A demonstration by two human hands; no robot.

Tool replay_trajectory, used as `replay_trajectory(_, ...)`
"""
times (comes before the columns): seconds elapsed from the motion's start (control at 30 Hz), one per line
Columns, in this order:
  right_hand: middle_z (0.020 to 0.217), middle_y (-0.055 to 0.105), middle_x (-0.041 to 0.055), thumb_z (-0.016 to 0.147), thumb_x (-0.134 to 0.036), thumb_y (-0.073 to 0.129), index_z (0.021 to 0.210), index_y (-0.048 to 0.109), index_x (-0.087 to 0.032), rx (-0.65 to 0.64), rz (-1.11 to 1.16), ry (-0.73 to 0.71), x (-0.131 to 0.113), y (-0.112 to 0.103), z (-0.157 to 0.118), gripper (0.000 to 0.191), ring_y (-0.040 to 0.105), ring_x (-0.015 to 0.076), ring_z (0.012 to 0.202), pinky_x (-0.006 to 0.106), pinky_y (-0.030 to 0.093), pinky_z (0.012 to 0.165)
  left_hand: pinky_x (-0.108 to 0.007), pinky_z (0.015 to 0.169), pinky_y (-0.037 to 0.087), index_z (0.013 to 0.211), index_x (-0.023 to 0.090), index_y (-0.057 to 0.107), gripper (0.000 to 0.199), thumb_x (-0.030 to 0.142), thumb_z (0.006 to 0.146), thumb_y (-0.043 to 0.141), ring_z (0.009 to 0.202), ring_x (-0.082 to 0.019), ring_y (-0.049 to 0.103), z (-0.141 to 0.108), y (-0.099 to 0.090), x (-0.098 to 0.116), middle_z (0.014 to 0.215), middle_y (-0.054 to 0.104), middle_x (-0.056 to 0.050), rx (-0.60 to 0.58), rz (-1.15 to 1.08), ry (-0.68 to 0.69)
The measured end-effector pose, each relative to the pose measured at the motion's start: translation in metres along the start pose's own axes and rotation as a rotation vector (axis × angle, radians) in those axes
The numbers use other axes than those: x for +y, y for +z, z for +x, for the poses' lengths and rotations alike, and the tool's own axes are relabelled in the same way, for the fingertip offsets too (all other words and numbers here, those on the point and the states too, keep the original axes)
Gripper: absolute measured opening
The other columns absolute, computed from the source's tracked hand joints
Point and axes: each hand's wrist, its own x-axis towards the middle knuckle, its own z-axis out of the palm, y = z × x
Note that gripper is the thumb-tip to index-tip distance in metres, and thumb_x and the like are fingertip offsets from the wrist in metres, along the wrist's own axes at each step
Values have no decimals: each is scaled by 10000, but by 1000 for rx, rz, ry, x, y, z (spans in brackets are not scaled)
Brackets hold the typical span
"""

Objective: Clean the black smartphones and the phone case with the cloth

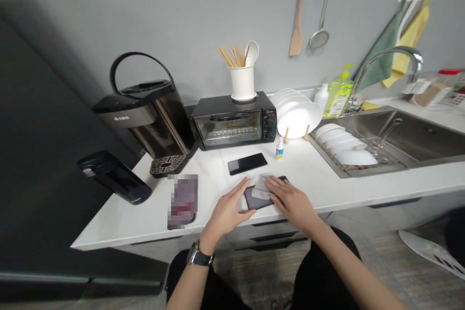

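Observation:
A dark, flat, phone-like object (257, 202) lies on the white counter near its front edge. My left hand (230, 207), with a watch on the wrist, rests at the object's left end, thumb and fingers spread around its edge. On top of it, my right hand (289, 198) presses a thin pale cloth (262, 188) under its fingers. Just behind lies a black phone (247, 163), touched by neither hand. A small white bottle (279, 148) with a blue and yellow label stands to the right of that phone.
Behind are a toaster oven (234, 123), white plates (298, 118) in a rack and a sink (428, 138). At left stand a water dispenser (156, 123) and a dark flask (116, 178), which looks tilted. A pixelated item (184, 201) lies near the front edge.

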Motion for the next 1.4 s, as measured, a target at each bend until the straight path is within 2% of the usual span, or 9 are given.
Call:
replay_trajectory(0.17, 889, 787, 114, 1045, -575, 396, 985, 757, -212, 298, 124, 470, 45, -15, 1, 516, 743, 289, 843, 366, 547, 755, -396, 1125, 517, 1307, 299, 693, 337, 370, 992, 597, 1258, -241, 681, -7, 4, 1, 1394, 690, -31, 94, 69, 73)
replay_trajectory(0.37, 655, 659, 50, 1060, -640, 199, 785, 611, -200, 432, 247, 539, 65, -24, -3, 662, 633, 209, 651, 288, 458, 595, -295, 731, 555, 1056, 212, 748, 405, 419, 1066, 400, 643, -213, 737, 23, -4, -3, 636, 735, -13, 183, 158, -214)
replay_trajectory(0.47, 628, 633, 21, 1045, -655, 290, 759, 591, -215, 416, 283, 498, 62, -26, -5, 605, 604, 197, 610, 285, 440, 581, -277, 640, 517, 901, 215, 766, 430, 461, 1045, 445, 544, -196, 681, 44, -12, -7, 572, 685, 3, 131, 215, -203)
replay_trajectory(0.63, 743, 696, 29, 1060, -574, 366, 847, 642, -218, 362, 301, 396, 48, -29, -6, 498, 655, 206, 688, 304, 507, 668, -361, 898, 539, 1215, 232, 720, 358, 459, 1004, 540, 984, -274, 734, 67, -30, -20, 1059, 773, -88, 154, 396, -164)
replay_trajectory(0.8, 1392, 670, 70, 1091, -343, 410, 1214, 666, -237, 78, 172, -29, 22, -25, -2, 303, 579, 226, 1349, 460, 412, 1168, -383, 1165, 431, 1455, 231, 557, 531, 414, 962, 627, 1393, -260, 546, 79, -38, -41, 1531, 556, -106, 61, 485, -89)
replay_trajectory(1.03, 1452, 629, 120, 1076, -265, 426, 1411, 578, -170, -51, 20, -28, 12, -7, 10, 380, 549, 227, 1391, 448, 429, 1170, -380, 995, 539, 1357, 178, 616, 369, 206, 997, 544, 1154, -293, 717, 80, -31, -32, 1312, 709, -177, -19, 587, -125)
replay_trajectory(1.13, 1392, 668, 151, 1060, -281, 439, 1394, 607, -156, -34, 35, 23, 12, -3, 20, 394, 601, 254, 1334, 454, 441, 1149, -389, 862, 561, 1271, 158, 632, 301, 255, 1050, 453, 931, -305, 767, 82, -51, -23, 1003, 780, -167, 22, 618, -189)
replay_trajectory(1.3, 1328, 702, 161, 1043, -342, 442, 1286, 674, -173, 77, 162, 93, 7, -2, 41, 377, 629, 303, 1289, 504, 417, 1150, -369, 809, 551, 1167, 151, 608, 317, 350, 1081, 377, 875, -298, 756, 59, -98, -5, 874, 752, -135, 165, 586, -253)
replay_trajectory(1.4, 1276, 726, 110, 1077, -432, 345, 1342, 604, -213, 191, 315, 183, 2, -5, 45, 430, 667, 267, 1212, 445, 491, 1075, -284, 737, 566, 1100, 195, 601, 346, 453, 1078, 372, 793, -214, 743, 32, -95, 12, 855, 731, -48, 148, 230, -205)
